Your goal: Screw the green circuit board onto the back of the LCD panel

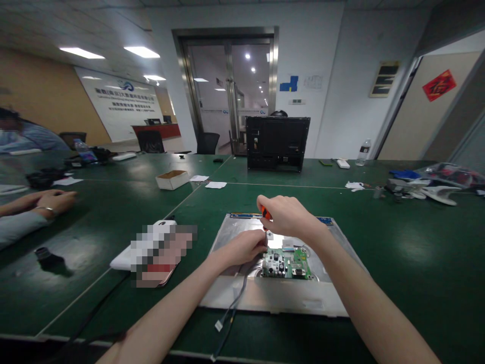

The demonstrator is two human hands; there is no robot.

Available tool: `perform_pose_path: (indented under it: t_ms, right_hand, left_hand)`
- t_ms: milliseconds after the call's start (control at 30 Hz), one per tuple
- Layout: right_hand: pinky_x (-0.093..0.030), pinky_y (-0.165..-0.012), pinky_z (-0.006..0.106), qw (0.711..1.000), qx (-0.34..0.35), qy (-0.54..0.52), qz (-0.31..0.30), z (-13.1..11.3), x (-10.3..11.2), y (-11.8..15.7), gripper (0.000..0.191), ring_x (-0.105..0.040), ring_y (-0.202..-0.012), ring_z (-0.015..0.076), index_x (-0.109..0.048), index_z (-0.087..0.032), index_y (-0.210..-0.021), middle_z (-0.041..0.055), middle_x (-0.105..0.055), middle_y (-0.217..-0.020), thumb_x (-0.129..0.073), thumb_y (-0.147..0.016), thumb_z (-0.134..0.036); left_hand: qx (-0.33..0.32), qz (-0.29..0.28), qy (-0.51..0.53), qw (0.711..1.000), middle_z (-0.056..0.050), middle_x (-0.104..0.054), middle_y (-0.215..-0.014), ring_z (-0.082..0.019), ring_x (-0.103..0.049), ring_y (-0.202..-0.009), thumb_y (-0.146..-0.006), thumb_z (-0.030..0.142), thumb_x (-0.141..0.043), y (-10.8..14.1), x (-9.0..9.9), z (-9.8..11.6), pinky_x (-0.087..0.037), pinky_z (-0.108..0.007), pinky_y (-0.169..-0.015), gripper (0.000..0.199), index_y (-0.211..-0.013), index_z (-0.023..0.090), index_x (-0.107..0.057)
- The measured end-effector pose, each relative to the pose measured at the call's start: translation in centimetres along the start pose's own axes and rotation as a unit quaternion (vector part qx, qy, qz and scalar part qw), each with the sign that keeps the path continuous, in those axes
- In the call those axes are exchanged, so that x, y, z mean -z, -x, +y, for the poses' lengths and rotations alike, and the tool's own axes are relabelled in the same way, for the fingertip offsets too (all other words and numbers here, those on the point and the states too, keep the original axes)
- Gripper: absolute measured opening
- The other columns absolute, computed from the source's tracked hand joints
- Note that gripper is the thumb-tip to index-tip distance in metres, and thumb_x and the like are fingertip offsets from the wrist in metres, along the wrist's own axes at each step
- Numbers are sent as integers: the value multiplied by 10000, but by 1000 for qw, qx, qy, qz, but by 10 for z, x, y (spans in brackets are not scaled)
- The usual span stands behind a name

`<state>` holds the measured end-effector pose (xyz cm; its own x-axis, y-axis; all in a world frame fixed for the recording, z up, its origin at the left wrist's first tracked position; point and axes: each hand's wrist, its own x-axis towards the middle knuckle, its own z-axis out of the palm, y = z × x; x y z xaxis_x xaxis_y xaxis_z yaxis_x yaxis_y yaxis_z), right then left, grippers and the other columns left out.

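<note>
A flat metal panel (280, 296) lies on the green table in front of me, with a green circuit board (287, 264) on its middle. My right hand (286, 215) is wrapped round an orange and black screwdriver (266, 213), held upright with its shaft pointing down at the board's upper left corner. Beside the shaft, my left hand (248, 246) has its fingers pressed together low at that corner; what they pinch, if anything, is hidden. Grey cables with a white connector (219, 325) run from under my left hand over the panel's front edge.
Partly blurred phones (166, 253) lie left of the panel. A small open box (172, 180) and a black monitor casing (278, 143) stand farther back. Another person's hands (55, 202) rest at the left. Plastic bags and parts (435, 184) lie at the right.
</note>
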<state>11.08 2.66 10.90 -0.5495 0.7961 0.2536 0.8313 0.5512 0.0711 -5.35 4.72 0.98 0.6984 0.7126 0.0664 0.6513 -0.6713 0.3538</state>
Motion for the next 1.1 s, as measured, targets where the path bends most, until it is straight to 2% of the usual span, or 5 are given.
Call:
perform_pose_path:
  t_ms: [633, 1100]
  right_hand:
    - [-230, -513, 278, 1000, -23, 17, -11, -1, -1, -1, 195, -619, -729, 211, -536, -236, -1012, 55, -677, -859, -502, -838, -317]
    - [-204, -501, 272, 1000, -21, 3, -7, 1, 0, -1, 187, -588, -678, 189, -528, -227, -1000, 45, -660, -815, -499, -832, -304]
  left_hand:
    - [13, -2, 11, 1000, -25, -656, -819, -178, -593, -755, -836, 161, -561, -1, 1, 3, -401, -248, -648, 45, -830, 169, -604]
    - [3, 2, 18, 1000, -20, -643, -809, -173, -581, -733, -823, 164, -549, 0, 2, 1, -398, -246, -628, 51, -833, 170, -599]
